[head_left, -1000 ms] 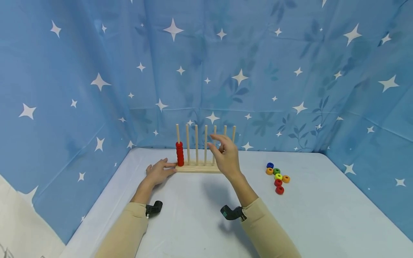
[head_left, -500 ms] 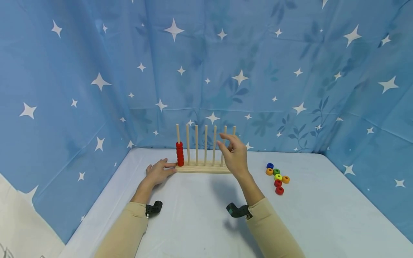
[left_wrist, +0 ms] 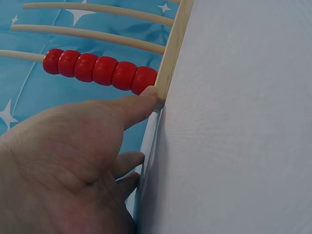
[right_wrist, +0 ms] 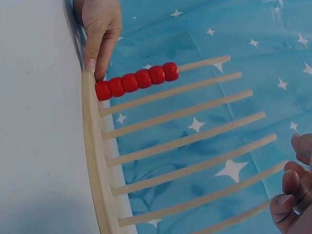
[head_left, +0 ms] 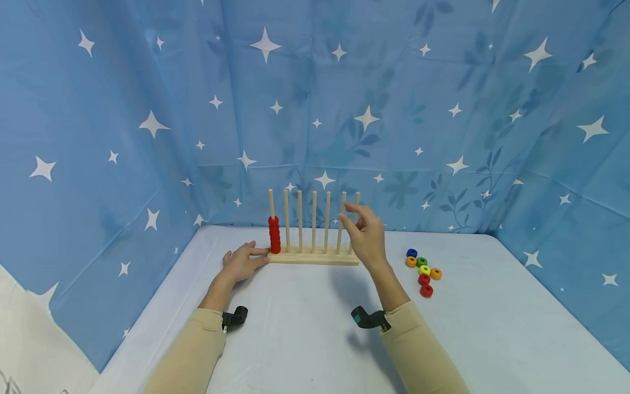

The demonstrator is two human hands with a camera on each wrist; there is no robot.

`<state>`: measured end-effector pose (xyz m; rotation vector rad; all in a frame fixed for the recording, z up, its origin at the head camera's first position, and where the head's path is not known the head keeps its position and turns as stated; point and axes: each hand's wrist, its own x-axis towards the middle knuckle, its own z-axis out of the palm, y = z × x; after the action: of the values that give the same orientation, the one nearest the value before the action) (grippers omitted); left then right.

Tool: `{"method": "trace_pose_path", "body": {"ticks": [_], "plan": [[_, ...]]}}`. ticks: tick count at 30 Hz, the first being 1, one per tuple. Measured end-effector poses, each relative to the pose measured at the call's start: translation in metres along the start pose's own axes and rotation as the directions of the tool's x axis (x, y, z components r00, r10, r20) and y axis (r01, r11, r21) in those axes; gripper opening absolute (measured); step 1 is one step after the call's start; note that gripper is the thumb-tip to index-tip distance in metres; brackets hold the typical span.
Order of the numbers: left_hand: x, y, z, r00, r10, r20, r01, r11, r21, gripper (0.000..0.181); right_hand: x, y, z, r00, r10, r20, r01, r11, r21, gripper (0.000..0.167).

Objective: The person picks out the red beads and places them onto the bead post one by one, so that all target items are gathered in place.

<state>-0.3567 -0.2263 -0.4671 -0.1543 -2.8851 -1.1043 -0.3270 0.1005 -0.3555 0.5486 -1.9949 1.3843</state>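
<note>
A wooden bead rack stands near the back of the table, its several upright pegs in a row. Red beads are stacked on its leftmost peg; the other pegs carry none. My left hand grips the left end of the base, the thumb on the front and a finger behind. Beside the rack's right end my right hand is raised in front of the last pegs. Its thumb and index finger are bent and apart, with nothing visible between them. In the right wrist view only those fingertips show.
Loose beads lie on the white table right of the rack: a blue bead, a green bead, a yellow bead, two orange and two red ones. A blue star-patterned curtain hangs behind and at both sides.
My right hand has moved to the right along the pegs, from around the middle of the rack to its right end. The left hand and the beads have stayed put.
</note>
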Motion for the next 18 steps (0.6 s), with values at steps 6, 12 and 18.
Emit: {"method": "trace_pose_path", "body": {"ticks": [6,12,18], "plan": [[0.0,0.001,0.0,1.0,-0.004,-0.001,0.004,1.0,-0.001,0.037,0.001,0.001,-0.012,0.999,0.053,0.007,-0.053,0.998,0.022,0.03],[0.0,0.0,0.0,1.0,-0.006,-0.002,0.006,1.0,0.0,0.037,0.005,0.037,-0.019,0.993,0.119,-0.004,-0.119,0.992,0.053,0.033],[0.0,0.001,-0.001,1.0,-0.007,0.0,0.007,1.0,-0.005,0.038,0.005,0.049,-0.031,0.987,0.158,-0.01,-0.157,0.987,0.046,0.034]]}}
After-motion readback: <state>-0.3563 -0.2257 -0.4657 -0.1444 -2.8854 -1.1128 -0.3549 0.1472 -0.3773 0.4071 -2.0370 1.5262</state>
